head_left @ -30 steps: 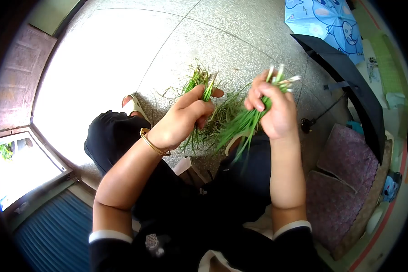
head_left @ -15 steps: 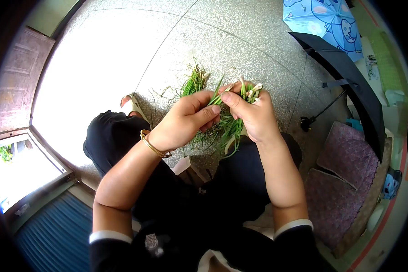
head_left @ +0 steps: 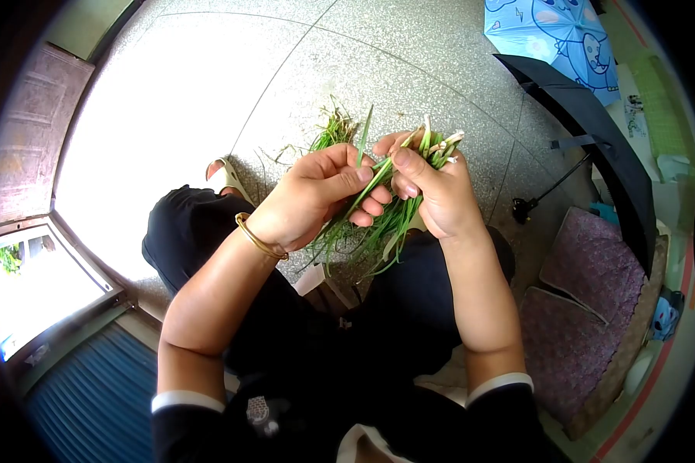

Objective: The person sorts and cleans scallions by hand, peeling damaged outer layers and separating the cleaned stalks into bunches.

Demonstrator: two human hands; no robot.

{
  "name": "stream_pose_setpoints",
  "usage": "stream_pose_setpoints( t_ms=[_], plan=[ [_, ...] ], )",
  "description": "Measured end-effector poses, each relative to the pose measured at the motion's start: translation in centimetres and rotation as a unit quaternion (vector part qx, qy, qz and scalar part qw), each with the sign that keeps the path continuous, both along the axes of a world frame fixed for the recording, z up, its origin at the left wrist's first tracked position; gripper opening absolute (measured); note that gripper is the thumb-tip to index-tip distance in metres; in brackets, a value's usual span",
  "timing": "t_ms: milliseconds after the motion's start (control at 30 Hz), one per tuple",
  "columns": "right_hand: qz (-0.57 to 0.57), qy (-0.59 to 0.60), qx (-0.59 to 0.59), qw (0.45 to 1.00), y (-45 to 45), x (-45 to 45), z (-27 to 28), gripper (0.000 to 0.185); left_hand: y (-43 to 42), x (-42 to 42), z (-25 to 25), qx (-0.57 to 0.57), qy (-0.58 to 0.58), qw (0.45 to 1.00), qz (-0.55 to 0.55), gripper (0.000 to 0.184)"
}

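Note:
A bunch of garlic chives (head_left: 432,143) is gripped in my right hand (head_left: 440,189), pale stem ends up and green leaves hanging below. My left hand (head_left: 324,185), with a gold bangle (head_left: 256,238) on its wrist, is just left of the bunch. Its thumb and forefinger pinch a single chive leaf (head_left: 365,133) that points upward. Other green stalks run from the bunch past the left fingertips. On the floor beyond the hands lies a pile of loose chives (head_left: 334,130); more leaves below are partly hidden by the hands.
An open black umbrella (head_left: 594,147) and a blue patterned umbrella (head_left: 556,38) stand on the right. Purple cushions (head_left: 571,309) lie beside my right leg. A speckled floor (head_left: 409,69) extends ahead. At the left are a wooden door (head_left: 42,131) and a blue ribbed surface (head_left: 93,393).
The leaf in my left hand now sticks up, separated from the bunch. My right hand has shifted slightly right and tilted the chives, and the left fingers have opened out a little.

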State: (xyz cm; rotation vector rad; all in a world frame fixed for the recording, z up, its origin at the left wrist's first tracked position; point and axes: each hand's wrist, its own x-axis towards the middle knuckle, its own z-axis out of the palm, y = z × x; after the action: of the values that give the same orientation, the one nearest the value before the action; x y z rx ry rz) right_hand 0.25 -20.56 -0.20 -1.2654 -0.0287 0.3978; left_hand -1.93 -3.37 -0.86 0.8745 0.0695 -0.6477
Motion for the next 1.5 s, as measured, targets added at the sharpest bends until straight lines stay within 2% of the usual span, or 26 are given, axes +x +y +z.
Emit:
stream_pose_setpoints(
  t_ms=[267,333,400,500,533,633,733,767,900,1000,1067,1100,1267,1333,1467,1500],
  plan=[
    [0.018,-0.007,0.019,1.000,0.4,0.1,-0.2,0.032,0.2,0.0,-0.5,-0.019,-0.016,1.000,-0.009,0.013],
    [-0.019,0.036,0.023,0.999,0.7,0.0,-0.4,0.037,0.1,-0.1,-0.4,-0.049,-0.020,0.999,0.007,0.015],
    [-0.009,0.051,0.012,0.999,0.5,-0.1,-0.6,0.040,-0.1,-0.1,-0.5,-0.053,-0.023,0.998,0.008,0.015],
    [0.099,0.125,0.129,0.979,0.5,-0.4,-0.4,0.033,-0.4,-0.3,-0.9,-0.058,-0.015,0.998,-0.003,0.016],
    [0.099,0.125,0.129,0.979,0.4,-0.3,-0.4,0.033,-0.4,-0.4,-1.0,-0.057,-0.004,0.998,-0.015,0.017],
    [0.066,0.034,0.041,0.996,0.3,-0.2,-0.4,0.022,-0.4,-0.3,-1.0,-0.064,0.020,0.997,-0.043,0.018],
    [0.021,0.009,0.036,0.999,0.0,0.2,-0.7,0.021,-0.2,-0.1,-0.8,-0.073,0.025,0.995,-0.059,0.018],
    [-0.035,0.031,0.053,0.997,0.2,0.3,-0.6,0.022,-0.1,-0.1,-0.7,-0.066,0.021,0.996,-0.064,0.018],
    [-0.070,0.050,0.090,0.992,-0.4,0.5,-0.1,0.019,-0.2,-0.3,-1.0,-0.054,0.034,0.995,-0.077,0.017],
    [-0.059,0.041,0.064,0.995,-0.5,0.4,0.0,0.021,-0.6,-0.5,-1.0,-0.004,0.032,0.998,-0.052,0.019],
    [-0.073,0.040,0.070,0.994,-0.5,0.4,0.2,0.020,-0.9,-0.4,-2.0,0.162,-0.131,0.977,0.049,0.019],
    [-0.085,0.039,0.076,0.993,-0.4,0.4,0.3,0.019,-1.0,-0.3,-2.1,0.166,-0.133,0.973,0.085,0.017],
    [-0.073,0.032,0.062,0.995,0.1,0.2,-0.2,0.018,-0.9,-0.5,-1.4,0.205,-0.192,0.956,0.079,0.014],
    [-0.068,0.034,0.056,0.996,0.1,0.1,-0.3,0.018,-1.4,-0.6,-1.4,0.292,-0.288,0.907,0.097,0.013],
    [-0.054,0.035,0.036,0.997,0.4,0.1,-0.5,0.017,-1.2,-0.6,-1.7,0.331,-0.303,0.887,0.107,0.008],
    [-0.061,0.017,-0.003,0.998,0.2,0.2,-0.6,0.017,-1.1,-0.5,-1.6,0.331,-0.303,0.887,0.107,0.008]
  ],
)
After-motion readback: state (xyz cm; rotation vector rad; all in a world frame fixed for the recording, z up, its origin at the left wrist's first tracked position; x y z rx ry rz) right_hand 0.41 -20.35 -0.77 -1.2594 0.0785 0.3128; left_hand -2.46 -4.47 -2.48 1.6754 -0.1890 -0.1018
